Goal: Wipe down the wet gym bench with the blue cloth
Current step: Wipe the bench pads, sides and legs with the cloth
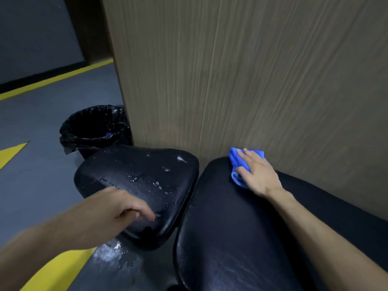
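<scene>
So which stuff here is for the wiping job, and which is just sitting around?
For the job:
blue cloth under the right hand
wet seat pad, touched by the left hand
long bench pad

Just there:
lined bin
wooden panel

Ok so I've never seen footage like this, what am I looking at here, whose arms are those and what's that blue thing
This is one picture from a camera worn on a person's head, looking down at their own two bare arms. No machine is involved. The right hand presses a blue cloth flat on the long black bench pad, next to a wooden panel. The left hand rests on the smaller seat pad, which shows water droplets. A bin with a black liner stands on the floor behind.
</scene>
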`<state>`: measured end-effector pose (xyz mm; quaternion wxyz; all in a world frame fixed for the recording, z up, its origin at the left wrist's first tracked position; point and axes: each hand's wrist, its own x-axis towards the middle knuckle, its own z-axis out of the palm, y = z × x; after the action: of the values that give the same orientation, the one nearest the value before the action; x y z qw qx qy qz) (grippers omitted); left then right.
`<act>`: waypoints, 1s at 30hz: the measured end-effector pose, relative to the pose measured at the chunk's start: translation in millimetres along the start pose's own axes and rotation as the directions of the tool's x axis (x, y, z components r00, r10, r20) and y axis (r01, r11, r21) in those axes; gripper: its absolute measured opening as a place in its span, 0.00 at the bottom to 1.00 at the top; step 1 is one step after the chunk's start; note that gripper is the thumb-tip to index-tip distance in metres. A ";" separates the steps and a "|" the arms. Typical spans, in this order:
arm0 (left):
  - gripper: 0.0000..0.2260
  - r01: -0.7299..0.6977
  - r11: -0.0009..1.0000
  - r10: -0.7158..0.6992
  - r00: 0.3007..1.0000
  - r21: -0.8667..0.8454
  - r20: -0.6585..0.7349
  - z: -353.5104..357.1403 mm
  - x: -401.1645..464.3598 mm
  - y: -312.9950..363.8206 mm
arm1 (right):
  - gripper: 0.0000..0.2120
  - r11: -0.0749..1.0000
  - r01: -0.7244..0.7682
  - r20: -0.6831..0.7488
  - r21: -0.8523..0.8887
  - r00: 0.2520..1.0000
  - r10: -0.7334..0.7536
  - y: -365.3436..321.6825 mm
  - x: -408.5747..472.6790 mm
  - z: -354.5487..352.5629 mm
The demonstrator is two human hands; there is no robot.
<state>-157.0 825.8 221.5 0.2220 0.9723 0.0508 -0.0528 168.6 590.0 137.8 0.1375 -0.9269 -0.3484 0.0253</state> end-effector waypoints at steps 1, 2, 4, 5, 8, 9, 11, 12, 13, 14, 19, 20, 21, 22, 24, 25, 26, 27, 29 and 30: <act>0.17 0.004 1.000 -0.004 1.000 0.000 0.018 -4.7 0.7 -1.7 | 0.37 0.997 -0.065 0.012 -0.035 0.998 0.066 -2.8 8.4 1.3; 0.17 0.004 1.000 -0.004 0.999 0.002 0.034 -8.7 3.1 -2.7 | 0.36 0.994 -0.080 0.023 -0.073 0.996 0.082 -12.4 11.9 3.2; 0.18 -0.005 1.000 0.004 0.999 0.002 0.050 -14.9 13.0 -2.6 | 0.37 0.991 -0.019 0.037 -0.130 0.999 0.024 -40.2 4.4 10.4; 0.17 0.002 1.000 -0.001 0.999 -0.013 0.048 -17.0 19.3 -1.8 | 0.40 0.987 0.050 0.052 -0.153 0.998 -0.043 -56.1 -6.8 12.5; 0.15 0.041 0.994 -0.035 0.998 -0.100 0.060 -15.2 34.9 6.8 | 0.38 0.943 0.321 0.159 -0.090 0.939 -0.305 -73.3 -55.6 9.6; 0.15 0.045 0.993 -0.037 0.997 -0.113 0.073 -12.3 38.6 11.0 | 0.36 0.926 0.375 0.197 -0.037 0.911 -0.361 -66.0 -69.0 3.7; 0.14 0.046 0.992 -0.036 0.995 -0.114 0.089 -5.7 43.9 18.4 | 0.35 0.914 0.405 0.226 0.016 0.889 -0.397 -31.1 -77.0 -13.7; 0.14 0.048 0.992 -0.038 0.995 -0.113 0.088 -3.0 44.3 21.4 | 0.36 0.933 0.360 0.213 0.010 0.911 -0.354 -6.7 -74.6 -20.6; 0.14 0.051 0.992 -0.041 0.996 -0.112 0.084 -0.6 43.3 23.2 | 0.38 0.963 0.270 0.185 -0.014 0.947 -0.263 18.9 -71.9 -27.8; 0.14 0.053 0.992 -0.044 0.996 -0.112 0.082 1.5 41.3 24.8 | 0.39 0.990 0.137 0.152 -0.042 0.980 -0.130 42.2 -70.0 -34.8; 0.13 0.097 0.994 -0.091 0.988 -0.041 0.127 1.9 17.2 21.7 | 0.33 0.958 -0.209 0.093 -0.195 0.969 0.231 42.4 -61.6 -29.0; 0.13 0.112 0.993 -0.109 0.986 -0.024 0.126 0.6 12.9 20.2 | 0.33 0.965 -0.166 0.092 -0.202 0.978 0.187 20.0 -63.0 -23.5; 0.13 0.128 0.992 -0.126 0.984 -0.007 0.125 0.6 7.7 19.6 | 0.33 0.975 -0.096 0.101 -0.203 0.988 0.118 -5.3 -68.6 -16.9; 0.12 0.142 0.990 -0.142 0.982 0.010 0.123 1.5 2.4 19.4 | 0.33 0.980 -0.010 0.111 -0.201 0.993 0.033 -31.1 -77.1 -8.9; 0.11 0.168 0.985 -0.172 0.978 0.039 0.116 4.5 -9.6 19.4 | 0.36 0.970 0.164 0.118 -0.178 0.982 -0.145 -78.3 -103.0 6.8; 0.11 0.178 0.983 -0.183 0.977 0.048 0.111 6.2 -15.7 19.6 | 0.37 0.958 0.240 0.121 -0.156 0.967 -0.223 -94.3 -118.3 12.1; 0.11 0.185 0.981 -0.191 0.976 0.064 0.104 7.2 -21.1 19.0 | 0.37 0.944 0.303 0.122 -0.134 0.950 -0.287 -103.7 -131.8 16.4; 0.12 0.189 0.978 -0.197 0.976 0.089 0.094 7.5 -26.1 17.7 | 0.36 0.932 0.344 0.119 -0.114 0.936 -0.331 -106.4 -141.4 20.3; 0.14 0.191 0.969 -0.203 0.977 0.156 0.064 8.0 -33.4 10.8 | 0.34 0.923 0.376 0.103 -0.081 0.924 -0.367 -101.8 -150.5 22.6; 0.16 0.194 0.961 -0.209 0.976 0.195 0.055 9.0 -36.1 5.8 | 0.33 0.921 0.382 0.095 -0.074 0.922 -0.374 -98.8 -150.8 22.5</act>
<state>-192.7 814.0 220.5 0.1243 0.9760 0.1359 -0.1161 -11.7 568.0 135.7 0.0835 -0.8457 -0.5267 0.0190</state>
